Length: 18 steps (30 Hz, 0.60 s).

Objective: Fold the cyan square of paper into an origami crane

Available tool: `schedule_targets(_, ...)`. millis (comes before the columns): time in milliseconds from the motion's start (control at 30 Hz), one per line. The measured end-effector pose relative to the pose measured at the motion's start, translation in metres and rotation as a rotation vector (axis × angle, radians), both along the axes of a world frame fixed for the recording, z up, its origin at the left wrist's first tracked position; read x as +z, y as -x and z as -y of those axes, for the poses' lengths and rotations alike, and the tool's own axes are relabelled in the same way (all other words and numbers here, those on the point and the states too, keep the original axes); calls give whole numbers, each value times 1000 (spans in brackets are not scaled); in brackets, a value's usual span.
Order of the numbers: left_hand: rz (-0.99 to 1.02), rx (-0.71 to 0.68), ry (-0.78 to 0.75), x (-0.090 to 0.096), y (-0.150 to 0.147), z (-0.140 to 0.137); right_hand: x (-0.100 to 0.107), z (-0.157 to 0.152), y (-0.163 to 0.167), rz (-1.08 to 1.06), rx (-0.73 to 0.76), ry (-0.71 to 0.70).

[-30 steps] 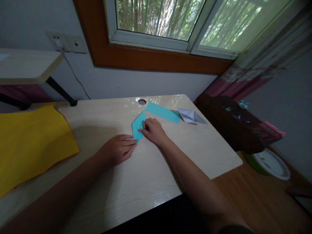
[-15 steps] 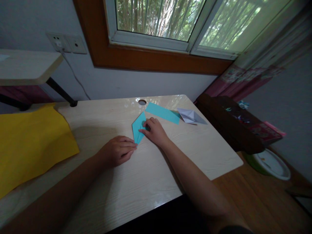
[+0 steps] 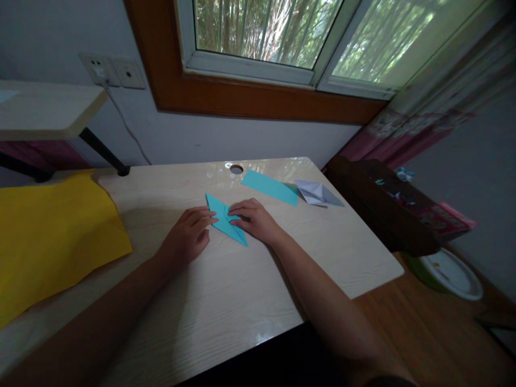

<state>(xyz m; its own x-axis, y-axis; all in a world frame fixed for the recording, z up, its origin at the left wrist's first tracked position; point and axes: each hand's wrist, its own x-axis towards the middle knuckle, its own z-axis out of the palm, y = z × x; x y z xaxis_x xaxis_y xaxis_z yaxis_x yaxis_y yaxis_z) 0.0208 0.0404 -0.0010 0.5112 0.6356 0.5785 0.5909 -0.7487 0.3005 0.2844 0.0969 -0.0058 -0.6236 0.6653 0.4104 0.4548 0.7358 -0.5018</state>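
Observation:
A folded turquoise sheet of paper [image 3: 229, 228] lies on the table as a slanted diamond, with crease lines and a flap near its middle. My left hand [image 3: 189, 231] is at its left edge, fingers stretched out with the fingertips touching the paper and the thumb apart. From the right, my right hand [image 3: 253, 217] reaches over the paper, its fingers and thumb closed on the flap. The fingers cover part of the paper's right side.
A turquoise paper strip [image 3: 271, 188] and a folded pale paper shape [image 3: 317, 192] lie behind my right hand. Yellow paper [image 3: 56, 236] covers the table's left side. A round cable hole [image 3: 236, 169] is near the back edge. A raised shelf [image 3: 48, 107] stands at the left.
The turquoise paper has turned from an upright kite shape to a slanted diamond. My left hand has moved slightly up and left; my right hand remains on the paper.

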Motion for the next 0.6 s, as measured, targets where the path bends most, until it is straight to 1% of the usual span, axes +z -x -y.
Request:
schedule_targets(200,-109,-44,-21,-10,1,1,-4,-1,-1,-36,96,18)
schedule_targets(433,-116,-63,16,-10,1,2,-7,-1,-2,-39,169,67)
schedule_targets(500,-117,-78,9,-10,1,1,-5,1,-2,-43,161,52)
schedule_targets(600,-141,-88,-23,-10,1,1,0,7,-1,-49,129,-9)
